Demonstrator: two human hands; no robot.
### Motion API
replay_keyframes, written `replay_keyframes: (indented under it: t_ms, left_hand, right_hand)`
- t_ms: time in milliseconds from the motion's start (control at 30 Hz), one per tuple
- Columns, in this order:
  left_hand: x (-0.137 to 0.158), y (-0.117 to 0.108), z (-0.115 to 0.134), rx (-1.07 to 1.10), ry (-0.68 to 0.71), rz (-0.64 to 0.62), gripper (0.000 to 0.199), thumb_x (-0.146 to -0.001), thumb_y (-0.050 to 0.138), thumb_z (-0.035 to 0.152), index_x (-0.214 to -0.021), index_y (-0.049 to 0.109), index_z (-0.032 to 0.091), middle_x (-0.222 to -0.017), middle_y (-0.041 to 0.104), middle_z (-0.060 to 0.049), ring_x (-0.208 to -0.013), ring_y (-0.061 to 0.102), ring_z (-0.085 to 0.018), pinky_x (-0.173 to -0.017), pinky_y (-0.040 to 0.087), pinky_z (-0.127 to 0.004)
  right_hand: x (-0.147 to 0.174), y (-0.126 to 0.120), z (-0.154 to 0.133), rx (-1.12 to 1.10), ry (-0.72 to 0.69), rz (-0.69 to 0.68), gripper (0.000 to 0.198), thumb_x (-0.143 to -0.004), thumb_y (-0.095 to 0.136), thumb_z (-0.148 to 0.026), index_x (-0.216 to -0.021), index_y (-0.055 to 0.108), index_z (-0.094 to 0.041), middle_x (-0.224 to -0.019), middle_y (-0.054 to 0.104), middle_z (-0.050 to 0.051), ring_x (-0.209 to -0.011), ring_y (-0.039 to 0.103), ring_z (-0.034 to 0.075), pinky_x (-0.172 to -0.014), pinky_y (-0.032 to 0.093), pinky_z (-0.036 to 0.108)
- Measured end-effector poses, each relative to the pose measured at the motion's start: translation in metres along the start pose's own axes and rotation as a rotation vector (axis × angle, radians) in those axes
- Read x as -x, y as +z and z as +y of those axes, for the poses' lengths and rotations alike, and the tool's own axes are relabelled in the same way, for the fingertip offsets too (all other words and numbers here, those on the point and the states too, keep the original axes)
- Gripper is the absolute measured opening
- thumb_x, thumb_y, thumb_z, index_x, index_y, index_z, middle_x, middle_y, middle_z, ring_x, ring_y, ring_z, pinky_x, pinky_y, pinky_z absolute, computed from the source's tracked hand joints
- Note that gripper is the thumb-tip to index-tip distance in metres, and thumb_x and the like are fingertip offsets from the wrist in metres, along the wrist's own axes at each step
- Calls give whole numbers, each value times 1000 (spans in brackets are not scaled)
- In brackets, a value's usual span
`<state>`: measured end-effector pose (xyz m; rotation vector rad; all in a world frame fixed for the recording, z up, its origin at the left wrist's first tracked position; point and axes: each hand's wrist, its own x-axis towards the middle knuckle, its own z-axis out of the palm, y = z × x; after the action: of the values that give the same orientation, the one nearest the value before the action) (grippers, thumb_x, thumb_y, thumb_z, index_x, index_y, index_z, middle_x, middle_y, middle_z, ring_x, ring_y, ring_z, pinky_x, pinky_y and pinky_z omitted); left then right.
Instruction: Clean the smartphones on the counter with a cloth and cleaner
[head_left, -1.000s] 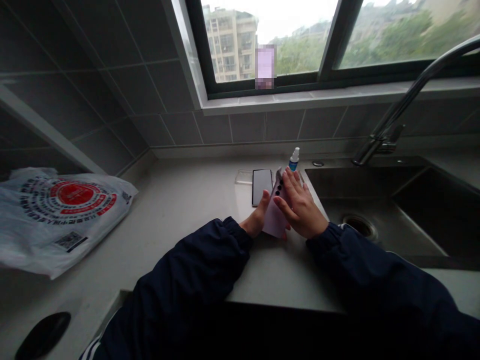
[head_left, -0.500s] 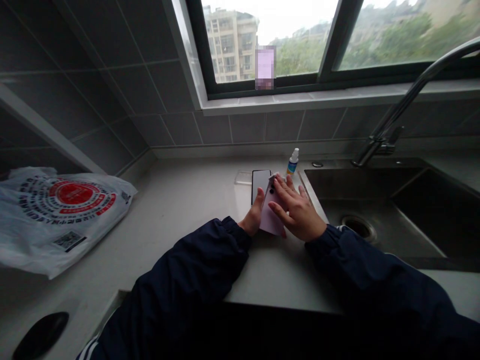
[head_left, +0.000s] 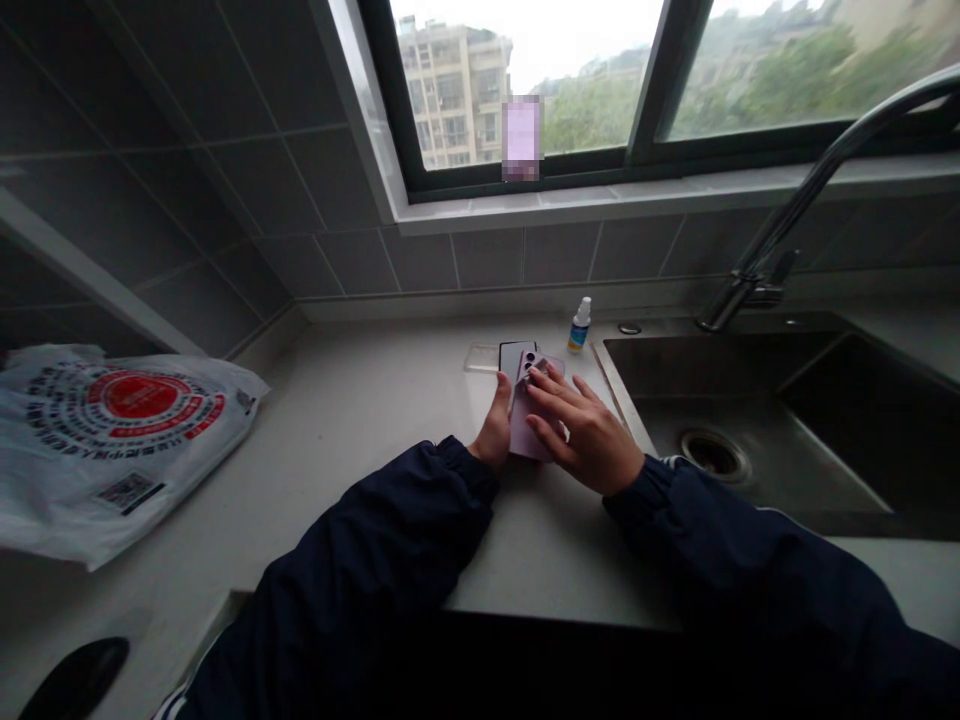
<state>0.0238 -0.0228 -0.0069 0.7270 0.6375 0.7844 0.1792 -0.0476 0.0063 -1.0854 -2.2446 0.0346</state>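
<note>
My left hand [head_left: 493,425] is closed around the side of a lilac phone [head_left: 523,435], thumb along its left edge. The phone is tilted above the counter, its back with dark camera lenses facing me. Under the fingertips of my right hand [head_left: 596,435], a small greyish cloth [head_left: 534,372] is pressed against the phone's back, just below the lenses. Behind the phone lies a flat, dark-edged panel with a pale face [head_left: 516,352], partly hidden. To its left is a clear phone case [head_left: 481,358]. A small white-capped spray bottle [head_left: 579,328] stands beyond my right hand.
On the right is a steel sink [head_left: 750,400] with a chrome faucet [head_left: 795,215]. A white plastic bag [head_left: 135,430] with red print lies at the left. Near the front left corner sits a black rounded object [head_left: 79,680]. A window [head_left: 585,100] is behind the counter.
My right hand has slid the cloth down from the phone's top edge, so the upper lenses show. The phone has turned a little more upright in my left hand.
</note>
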Motion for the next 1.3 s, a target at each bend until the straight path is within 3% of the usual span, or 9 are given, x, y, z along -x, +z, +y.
replay_keyframes:
  t_ms: [133, 300, 467, 1300]
  left_hand:
    - [0, -1, -3, 24, 49, -13, 87, -97, 8, 71, -156, 41, 16, -103, 75, -17, -58, 68, -21, -67, 57, -39]
    - [-5, -1, -7, 213, 124, -1, 81, -98, 27, 71, -154, 45, 15, -125, 70, -18, -104, 72, -30, -100, 53, -43]
    - [-7, -3, -9, 243, 142, 13, 78, -98, 33, 70, -151, 49, 15, -129, 68, -17, -119, 66, -33, -108, 49, -45]
    - [-8, -4, -9, 213, 160, 18, 76, -99, 33, 68, -147, 53, 13, -130, 68, -16, -121, 65, -32, -109, 48, -45]
  right_hand:
    - [0, 0, -3, -15, -12, 37, 48, -100, 49, -24, -147, 52, -13, -158, 45, 16, -151, 36, 30, -120, 35, 59]
    - [0, 0, -5, -49, -42, -14, 54, -99, 49, -22, -153, 46, -17, -161, 40, 14, -152, 34, 28, -121, 37, 56]
    - [1, 2, -4, -44, -48, -67, 60, -99, 50, -23, -157, 37, -17, -163, 35, 16, -153, 31, 30, -120, 36, 60]
    - [0, 3, -3, -66, -9, -132, 63, -101, 50, -32, -160, 32, -18, -166, 30, 16, -154, 27, 32, -118, 36, 62]
